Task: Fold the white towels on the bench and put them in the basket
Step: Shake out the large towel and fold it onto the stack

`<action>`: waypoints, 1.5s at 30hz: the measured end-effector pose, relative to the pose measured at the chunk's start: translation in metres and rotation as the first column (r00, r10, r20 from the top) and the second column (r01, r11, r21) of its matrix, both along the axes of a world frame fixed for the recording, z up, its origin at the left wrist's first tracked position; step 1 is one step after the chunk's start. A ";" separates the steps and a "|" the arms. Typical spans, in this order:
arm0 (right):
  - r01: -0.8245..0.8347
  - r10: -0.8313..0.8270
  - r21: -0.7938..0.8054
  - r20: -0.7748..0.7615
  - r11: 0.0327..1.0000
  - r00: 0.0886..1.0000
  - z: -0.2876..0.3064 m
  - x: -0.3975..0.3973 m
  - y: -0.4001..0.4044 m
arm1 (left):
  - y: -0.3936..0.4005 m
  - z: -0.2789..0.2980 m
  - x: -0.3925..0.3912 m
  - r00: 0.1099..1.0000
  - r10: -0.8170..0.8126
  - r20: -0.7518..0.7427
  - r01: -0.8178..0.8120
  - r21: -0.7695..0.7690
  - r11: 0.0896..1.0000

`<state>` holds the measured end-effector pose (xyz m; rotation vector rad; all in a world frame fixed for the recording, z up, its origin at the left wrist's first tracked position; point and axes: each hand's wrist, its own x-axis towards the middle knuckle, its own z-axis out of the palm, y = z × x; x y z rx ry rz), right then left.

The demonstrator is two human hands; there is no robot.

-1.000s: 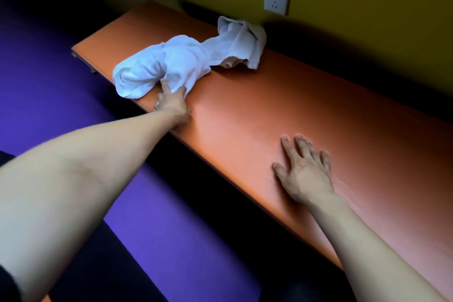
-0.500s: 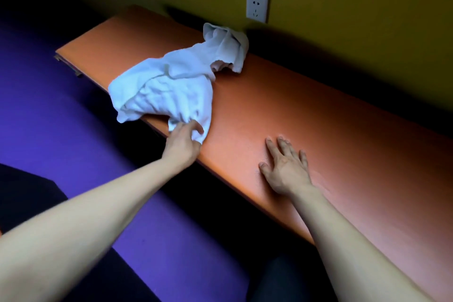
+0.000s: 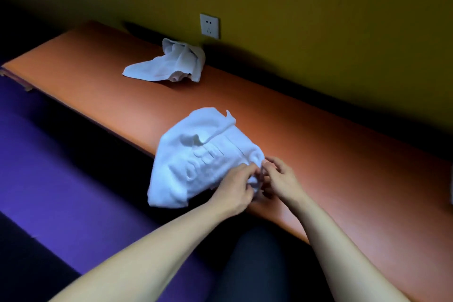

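at the near edge of the long orange bench (image 3: 318,144): crumpled white terry towel (image 3: 196,162) now pulled over from the far heap, overhanging the edge, pinched at one corner by left hand (image 3: 235,187) and right hand (image 3: 279,179). ready for spreading. second rumpled white towel (image 3: 171,64) left behind below the white wall socket (image 3: 209,26). no basket in view.

White wall socket (image 3: 209,26) sitting on the dark yellow wall (image 3: 318,19), purple floor (image 3: 61,167) lying below, dark-clad knee (image 3: 257,260) showing at lower centre.
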<state>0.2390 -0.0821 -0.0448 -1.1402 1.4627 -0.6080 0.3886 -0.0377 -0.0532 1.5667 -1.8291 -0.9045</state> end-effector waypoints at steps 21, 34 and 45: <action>-0.084 0.075 -0.036 -0.197 0.996 0.978 -0.025 0.031 0.001 | -0.032 0.069 0.059 0.861 0.439 0.257 -0.436 -0.073 0.897; 0.091 -0.248 -0.385 -0.380 0.918 0.891 0.035 -0.050 -0.024 | -0.092 0.065 0.114 0.810 0.583 0.062 -0.581 -0.046 0.813; 0.123 -0.465 -0.672 -0.358 0.730 0.810 0.170 -0.146 -0.001 | -0.075 0.227 0.085 0.785 0.555 -0.275 -0.588 -0.051 0.807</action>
